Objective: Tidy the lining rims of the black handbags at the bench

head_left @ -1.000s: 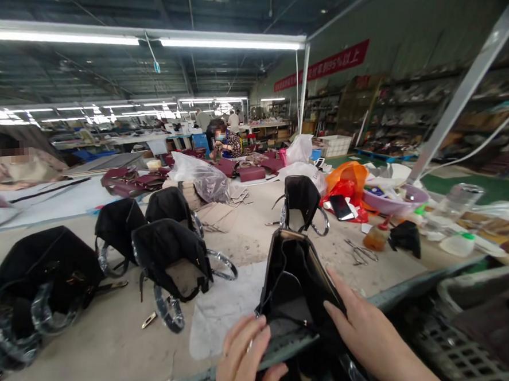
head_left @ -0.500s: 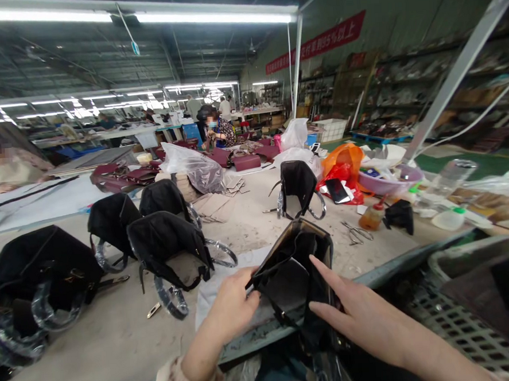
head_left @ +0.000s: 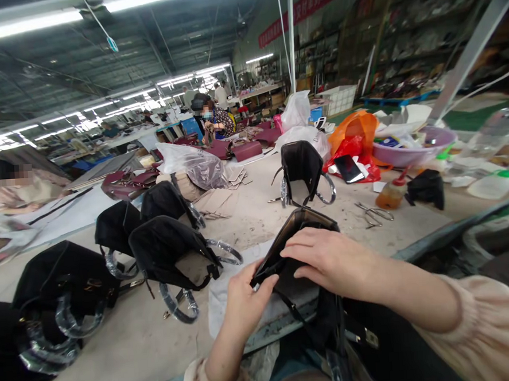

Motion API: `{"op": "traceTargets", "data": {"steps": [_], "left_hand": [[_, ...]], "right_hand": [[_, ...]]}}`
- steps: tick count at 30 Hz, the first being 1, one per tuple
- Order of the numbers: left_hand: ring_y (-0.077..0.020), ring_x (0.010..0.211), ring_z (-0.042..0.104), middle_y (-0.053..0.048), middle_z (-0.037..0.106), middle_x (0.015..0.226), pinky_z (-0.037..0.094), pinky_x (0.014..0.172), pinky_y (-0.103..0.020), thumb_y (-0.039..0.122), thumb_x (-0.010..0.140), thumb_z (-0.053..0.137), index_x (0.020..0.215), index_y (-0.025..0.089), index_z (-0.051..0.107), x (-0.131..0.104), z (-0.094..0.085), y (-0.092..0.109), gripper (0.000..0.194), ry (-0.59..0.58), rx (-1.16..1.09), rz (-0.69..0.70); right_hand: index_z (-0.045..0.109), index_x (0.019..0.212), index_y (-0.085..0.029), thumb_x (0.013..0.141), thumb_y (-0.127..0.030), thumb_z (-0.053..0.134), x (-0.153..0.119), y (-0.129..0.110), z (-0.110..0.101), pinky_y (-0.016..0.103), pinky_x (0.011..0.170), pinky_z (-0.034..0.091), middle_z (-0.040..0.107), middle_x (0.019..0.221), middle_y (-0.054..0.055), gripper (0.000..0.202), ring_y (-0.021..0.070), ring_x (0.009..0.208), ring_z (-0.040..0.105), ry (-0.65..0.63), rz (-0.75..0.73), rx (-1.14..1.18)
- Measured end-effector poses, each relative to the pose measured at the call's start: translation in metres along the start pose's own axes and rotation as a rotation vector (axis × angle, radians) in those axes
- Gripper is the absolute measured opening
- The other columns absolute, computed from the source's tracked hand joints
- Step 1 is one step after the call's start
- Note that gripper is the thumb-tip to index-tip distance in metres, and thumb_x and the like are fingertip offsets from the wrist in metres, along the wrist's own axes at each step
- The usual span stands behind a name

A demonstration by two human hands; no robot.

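A black handbag rests at the table's front edge, with its mouth facing up. My left hand grips the bag's left rim, with the thumb on the inner side and the fingers outside. Over the opening, my right hand reaches across with its fingers stretched toward the left inner wall. Nothing shows held in it. Below the table edge hang the bag's lower parts, including a gold-coloured clasp. The inside of the bag is dark and partly covered by my right hand.
Several black bags with plastic-wrapped handles stand at left; another black bag stands ahead. Scissors, an amber bottle, a phone and a purple basin lie to the right. Co-workers sit at left and farther back.
My right hand has moved up and across the bag's opening, its fingers now nearer the left inner wall. My left hand keeps its grip on the rim. The view has tilted.
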State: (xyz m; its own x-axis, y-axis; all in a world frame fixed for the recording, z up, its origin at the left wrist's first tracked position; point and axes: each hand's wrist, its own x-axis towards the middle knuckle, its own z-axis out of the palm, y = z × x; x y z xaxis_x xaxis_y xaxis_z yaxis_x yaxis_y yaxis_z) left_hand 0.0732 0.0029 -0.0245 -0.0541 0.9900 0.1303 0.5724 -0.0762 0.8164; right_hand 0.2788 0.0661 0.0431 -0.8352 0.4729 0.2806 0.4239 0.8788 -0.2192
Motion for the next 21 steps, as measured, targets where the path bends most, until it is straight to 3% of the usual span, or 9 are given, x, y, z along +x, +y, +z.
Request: {"op": "traceTargets", "data": {"steps": [5,8,11,16,21], "left_hand": [[-0.0191,0.087,0.065,-0.002,0.071,0.097,0.05,0.082,-0.029,0.028,0.08,0.059,0.106,0.019,0.067,-0.001,0.003,-0.003,0.029,0.061,0.022,0.018],[-0.0185,0.087,0.065,-0.002,0.072,0.097,0.05,0.08,-0.028,0.028,0.081,0.06,0.106,0.019,0.067,-0.001,0.003,-0.005,0.028,0.096,0.008,0.035],[-0.0172,0.084,0.066,-0.001,0.073,0.095,0.051,0.077,-0.026,0.028,0.081,0.061,0.105,0.02,0.068,-0.001,0.002,-0.006,0.026,0.129,0.018,0.063],[-0.0165,0.08,0.067,-0.001,0.074,0.092,0.053,0.073,-0.025,0.029,0.082,0.061,0.102,0.022,0.07,0.0,0.001,-0.01,0.024,0.178,0.075,0.096],[-0.0178,0.08,0.069,-0.001,0.074,0.092,0.053,0.083,-0.03,0.027,0.082,0.06,0.1,0.023,0.071,0.003,0.004,-0.015,0.022,0.24,0.079,0.133]], "right_hand": [[0.063,0.102,-0.019,0.083,-0.024,0.061,0.029,0.007,0.018,0.034,0.088,0.039,0.065,0.096,0.004,0.02,0.0197,0.097,0.055,-0.112,-0.075,0.018],[0.066,0.089,-0.02,0.084,-0.028,0.059,0.037,0.01,0.023,0.037,0.084,0.037,0.066,0.086,0.004,0.012,0.0216,0.091,0.054,-0.132,-0.055,-0.024],[0.066,0.078,-0.02,0.086,-0.031,0.057,0.038,0.013,0.025,0.038,0.082,0.033,0.065,0.08,0.003,0.016,0.0221,0.089,0.052,-0.119,-0.027,-0.044],[0.066,0.078,-0.021,0.089,-0.033,0.052,0.039,0.016,0.026,0.035,0.081,0.031,0.067,0.084,0.003,0.021,0.0202,0.09,0.054,-0.117,0.041,-0.007],[0.066,0.077,-0.021,0.09,-0.035,0.05,0.044,0.016,0.026,0.036,0.081,0.03,0.068,0.082,0.004,0.025,0.0215,0.087,0.057,-0.149,0.118,-0.074]]}}
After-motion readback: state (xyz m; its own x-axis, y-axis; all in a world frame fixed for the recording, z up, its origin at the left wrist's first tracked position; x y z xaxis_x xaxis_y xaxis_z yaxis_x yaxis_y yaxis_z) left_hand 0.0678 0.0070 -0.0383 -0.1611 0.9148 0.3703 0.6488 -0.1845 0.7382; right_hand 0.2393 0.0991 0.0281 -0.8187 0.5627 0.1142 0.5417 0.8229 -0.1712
